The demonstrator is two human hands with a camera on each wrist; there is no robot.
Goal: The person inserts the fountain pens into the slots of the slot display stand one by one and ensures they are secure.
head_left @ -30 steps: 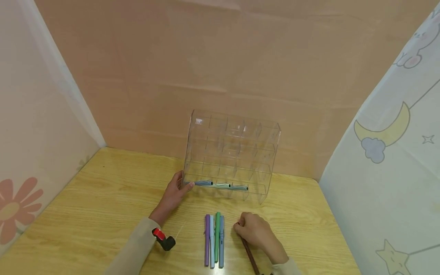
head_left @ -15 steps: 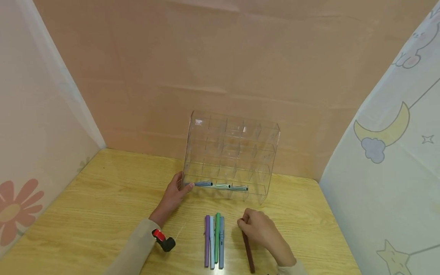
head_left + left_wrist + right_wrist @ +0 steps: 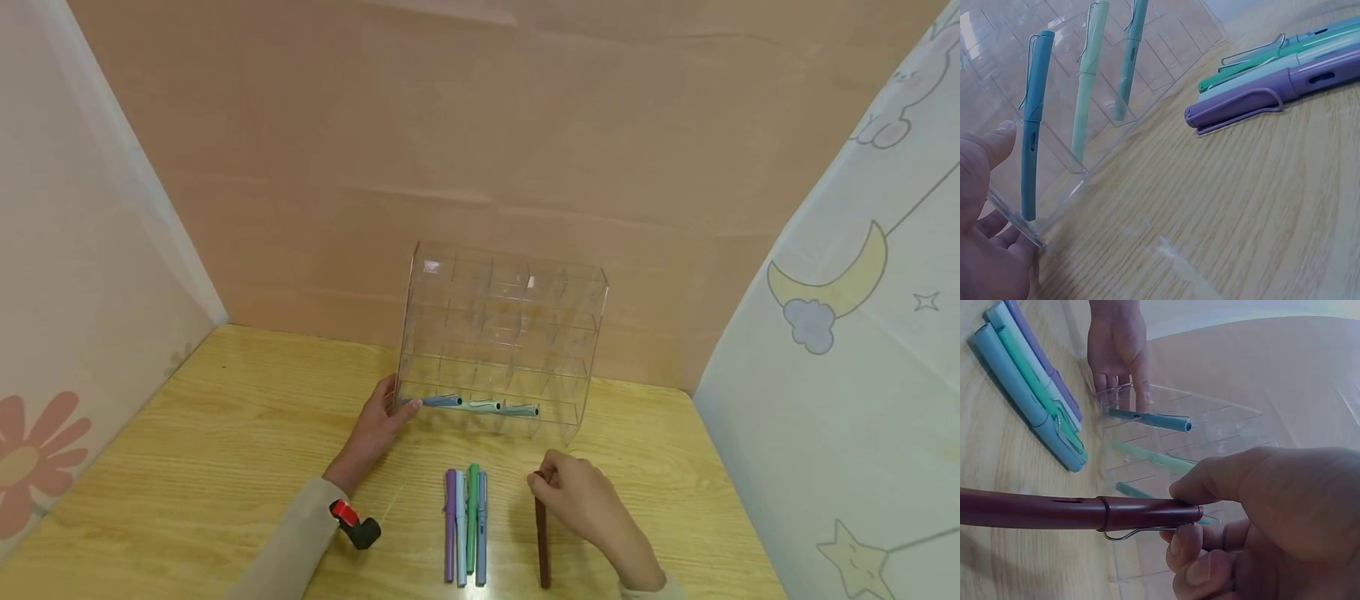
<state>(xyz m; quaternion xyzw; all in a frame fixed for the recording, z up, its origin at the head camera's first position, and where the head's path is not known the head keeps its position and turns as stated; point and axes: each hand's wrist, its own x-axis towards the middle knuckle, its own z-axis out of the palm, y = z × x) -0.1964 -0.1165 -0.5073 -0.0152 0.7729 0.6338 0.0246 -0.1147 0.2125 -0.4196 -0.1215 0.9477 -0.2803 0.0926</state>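
Note:
My left hand [image 3: 378, 423] grips the lower left edge of a clear acrylic rack [image 3: 502, 333], thumb in front and fingers behind the side wall. Three pens lie in its bottom row: a blue pen [image 3: 1036, 119], a pale green pen [image 3: 1089, 81] and a teal pen [image 3: 1130, 65]. With thumb and fingers, my right hand [image 3: 588, 498] pinches the cap end of a dark red pen [image 3: 1072, 511], whose metal clip faces the fingers. That pen points back toward the table's near side, to the right of the other loose pens.
Side by side on the wooden table [image 3: 247, 433] lie a purple pen [image 3: 450, 525], a light blue pen [image 3: 461, 529], a green pen [image 3: 472, 517] and a grey-blue pen [image 3: 482, 529]. A peach backdrop [image 3: 480, 125] hangs behind the rack, with patterned cloth walls at both sides.
My right hand has moved slightly right and away from me, and the dark red pen has swung from slanted to nearly straight. The left hand keeps its grip on the rack.

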